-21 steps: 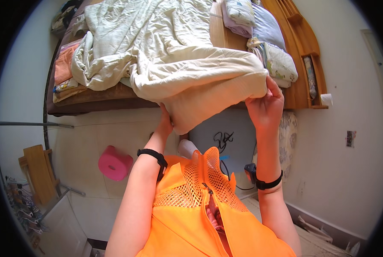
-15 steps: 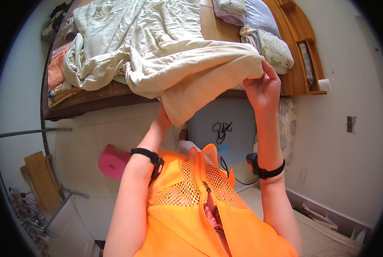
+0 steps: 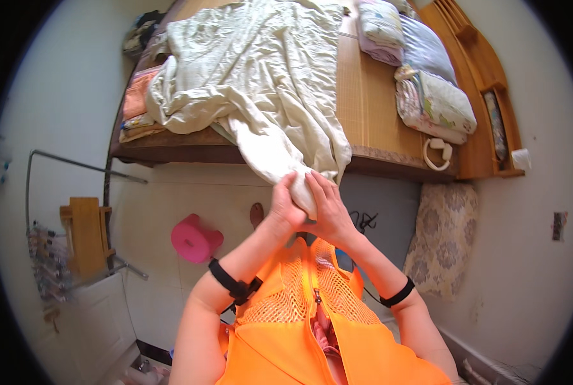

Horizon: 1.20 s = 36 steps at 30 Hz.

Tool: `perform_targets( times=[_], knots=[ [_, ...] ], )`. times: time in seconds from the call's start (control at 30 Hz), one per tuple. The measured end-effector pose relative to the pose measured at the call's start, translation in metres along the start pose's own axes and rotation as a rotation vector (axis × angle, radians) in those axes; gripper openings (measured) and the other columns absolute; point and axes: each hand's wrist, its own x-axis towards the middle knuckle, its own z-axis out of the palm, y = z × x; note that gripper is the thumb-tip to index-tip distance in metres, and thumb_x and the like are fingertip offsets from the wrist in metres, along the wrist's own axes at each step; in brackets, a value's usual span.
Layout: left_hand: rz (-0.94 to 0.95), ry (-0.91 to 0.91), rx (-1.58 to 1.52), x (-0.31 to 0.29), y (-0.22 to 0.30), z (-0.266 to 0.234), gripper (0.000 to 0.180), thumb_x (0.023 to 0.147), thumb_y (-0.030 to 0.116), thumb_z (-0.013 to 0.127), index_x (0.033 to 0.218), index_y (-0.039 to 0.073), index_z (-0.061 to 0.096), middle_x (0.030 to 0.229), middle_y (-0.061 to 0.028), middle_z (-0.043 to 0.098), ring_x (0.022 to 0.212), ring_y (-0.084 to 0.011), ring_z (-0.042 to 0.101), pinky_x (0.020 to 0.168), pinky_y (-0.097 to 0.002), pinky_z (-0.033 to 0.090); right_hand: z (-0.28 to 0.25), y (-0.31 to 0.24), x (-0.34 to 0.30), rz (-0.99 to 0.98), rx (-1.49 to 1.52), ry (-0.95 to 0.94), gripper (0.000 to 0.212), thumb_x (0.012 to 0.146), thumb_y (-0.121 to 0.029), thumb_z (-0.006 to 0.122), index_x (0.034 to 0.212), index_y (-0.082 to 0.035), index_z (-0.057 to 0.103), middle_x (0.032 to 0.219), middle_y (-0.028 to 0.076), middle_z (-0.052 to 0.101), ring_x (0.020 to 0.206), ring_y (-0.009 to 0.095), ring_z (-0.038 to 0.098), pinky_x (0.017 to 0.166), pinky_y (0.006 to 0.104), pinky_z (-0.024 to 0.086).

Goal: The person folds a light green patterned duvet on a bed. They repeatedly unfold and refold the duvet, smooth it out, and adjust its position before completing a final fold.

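A crumpled, pale cream quilt [image 3: 254, 70] lies across the bed, and one gathered end hangs over the near edge toward me. My left hand [image 3: 286, 204] is closed around that end from the left side. Close beside it, my right hand [image 3: 328, 210] grips the same bunched fabric from the right, its fingers lying over the cloth. The two hands almost touch in front of my orange mesh vest. Between them a narrow tip of the quilt shows; the fingertips underneath are hidden.
Folded bedding [image 3: 437, 106] is stacked on the bed's right, near the wooden headboard [image 3: 456, 38]. Folded orange cloth [image 3: 139, 93] lies at the left edge. A pink stool [image 3: 196, 239] stands on the floor, left of a patterned cushion [image 3: 441, 240]. A metal rack [image 3: 87, 160] is at the far left.
My hands were spread apart along the quilt's edge and have come together, bunching it. The right hand has moved left and nearer. The view has shifted, baring more bed mat at the right.
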Motion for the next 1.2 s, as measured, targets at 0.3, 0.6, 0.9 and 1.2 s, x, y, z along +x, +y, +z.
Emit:
perform_targets(
  times=[0.3,0.6,0.9,1.2],
  knots=[
    [0.116,0.107,0.154,-0.013,-0.015,-0.017,0.049,0.090,0.020,0.057,0.133,0.000,0.045,0.130,-0.0137,0.056,0.120,-0.0295,0.053,0.107,-0.0455,0.039,-0.076,0.010,-0.046,0.066,0.366,0.035,0.036,0.067,0.010,0.058,0.100,-0.002,0.066,0.090,0.014,0.067,0.083,0.028,0.068,0.074,0.0295,0.051],
    [0.514,0.169,-0.022,0.060,0.197,-0.114,0.046,0.077,0.024,0.072,0.117,0.006,0.059,0.120,-0.0106,0.062,0.113,-0.0300,0.056,0.101,-0.0497,0.043,-0.143,0.023,-0.082,0.329,0.969,0.432,0.035,0.080,-0.010,0.067,0.112,-0.002,0.057,0.101,0.002,0.059,0.093,0.009,0.056,0.082,0.0240,0.047],
    [0.719,0.311,0.311,-0.089,0.260,-0.197,0.044,0.086,0.017,0.063,0.127,0.003,0.054,0.125,-0.0118,0.059,0.113,-0.0279,0.057,0.094,-0.0442,0.048,-0.101,0.049,-0.065,0.452,0.813,0.372,0.019,0.085,-0.004,0.069,0.102,-0.005,0.061,0.101,-0.002,0.060,0.093,0.007,0.054,0.082,0.0241,0.047],
    [0.927,0.113,1.390,-0.114,0.159,-0.084,0.019,0.088,0.009,0.067,0.104,0.000,0.063,0.088,-0.0017,0.065,0.077,-0.0077,0.059,0.066,-0.0251,0.050,-0.032,-0.013,0.022,0.114,0.503,0.115,0.029,0.083,0.010,0.054,0.106,-0.005,0.063,0.112,0.004,0.058,0.102,0.014,0.055,0.088,0.0238,0.043]
  ],
)
